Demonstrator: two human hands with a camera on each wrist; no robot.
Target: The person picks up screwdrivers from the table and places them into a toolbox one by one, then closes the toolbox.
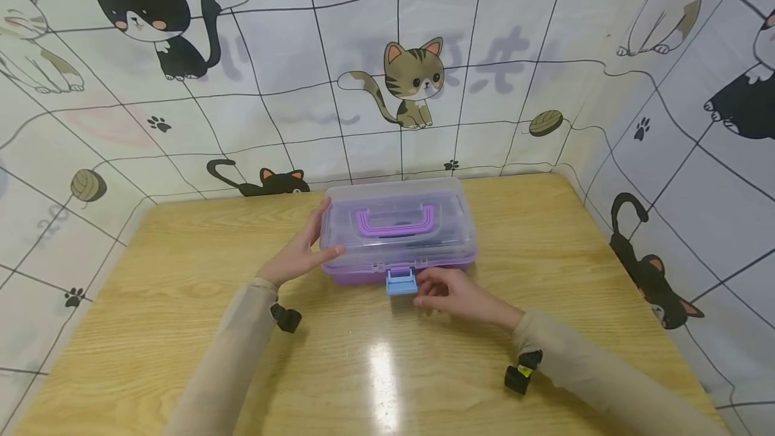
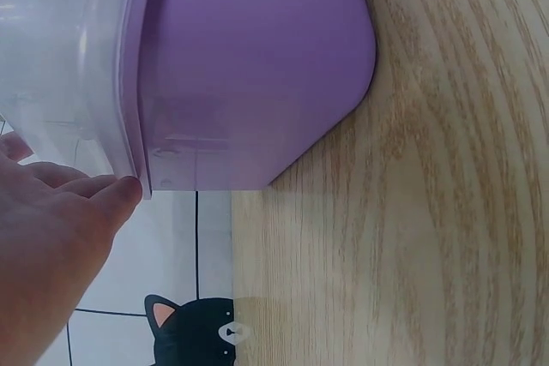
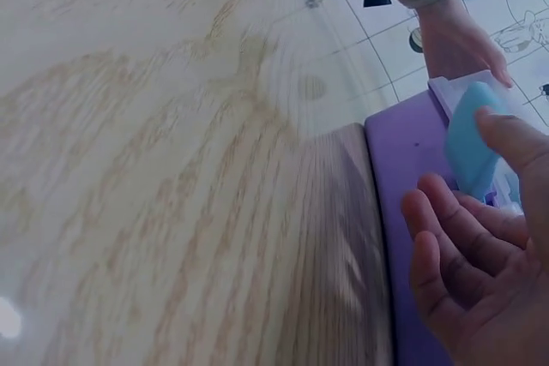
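A purple storage box with a clear lid sits on the table, and the lid lies over its base. On top is a purple carry handle. My left hand holds the lid's left end, thumb at the front corner and fingers along the side. The left wrist view shows a fingertip right at the lid's rim. At the box's front, a light blue latch sticks outward. My right hand pinches its right edge; in the right wrist view the thumb lies against the latch.
The wooden table extends in front of the box and to both sides. Behind it stands a white grid-lined backdrop with cartoon cats, close to the box's back. Black straps with small blocks sit on both wrists.
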